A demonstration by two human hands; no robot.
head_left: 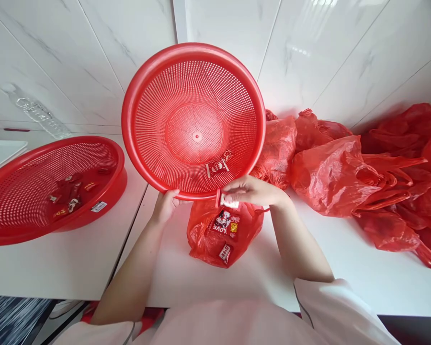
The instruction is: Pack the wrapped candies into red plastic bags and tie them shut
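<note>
A red plastic colander (197, 120) is tilted toward me, with a few small wrapped snacks (217, 166) low on its inner wall. My left hand (166, 205) is closed on its lower rim, thumb on the edge. My right hand (251, 190) pinches a small red-and-white snack packet (230, 202) just below that rim. Under it, a red plastic bag (201, 239) stands open on the table. Inside the bag lie a red packet printed "LOVE" (224, 225) and a smaller red-and-white packet (225, 253).
At left, a second red colander (109, 196) leans with several wrapped snacks (72, 194) in it. Several filled red bags (330, 172) crowd the right side. A clear plastic bottle (39, 112) lies by the tiled wall. A seam crosses the white tabletop (86, 268).
</note>
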